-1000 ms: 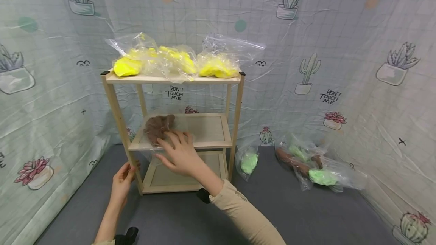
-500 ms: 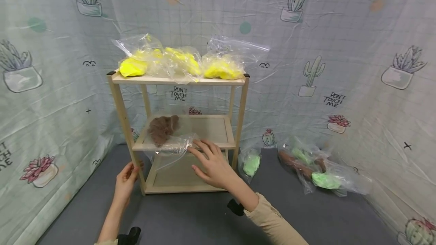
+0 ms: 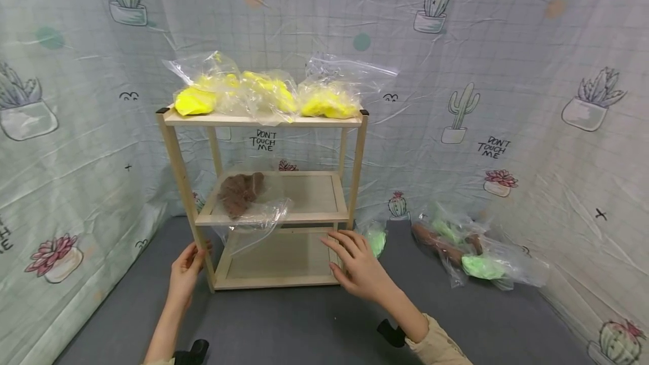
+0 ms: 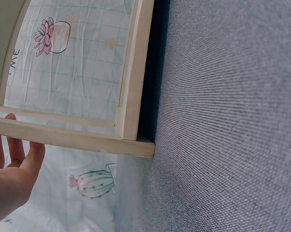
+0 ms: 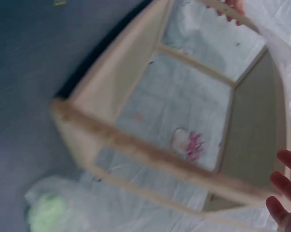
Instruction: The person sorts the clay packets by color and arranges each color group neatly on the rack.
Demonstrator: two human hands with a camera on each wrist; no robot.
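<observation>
- My left hand sits at lower left of centre in the head view, fingers relaxed and resting against the front left leg of the wooden shelf unit; the left wrist view shows the fingers straight beside the wood, gripping nothing.
- My right hand is at lower centre, fingers spread and straight, in front of the front right leg of the shelf unit near the bottom shelf. I cannot tell whether it touches the wood. It holds nothing.
- The brown bag, a clear plastic bag with a brown lump inside, lies on the left part of the middle shelf; its loose open end hangs over the front edge.
- Three clear bags of yellow material lie side by side on the top shelf.
- A small green bag lies on the grey floor just right of the shelf unit, partly behind my right hand.
- A pile of bags with green and brown contents lies further right on the floor, near the cactus-print cloth wall.
</observation>
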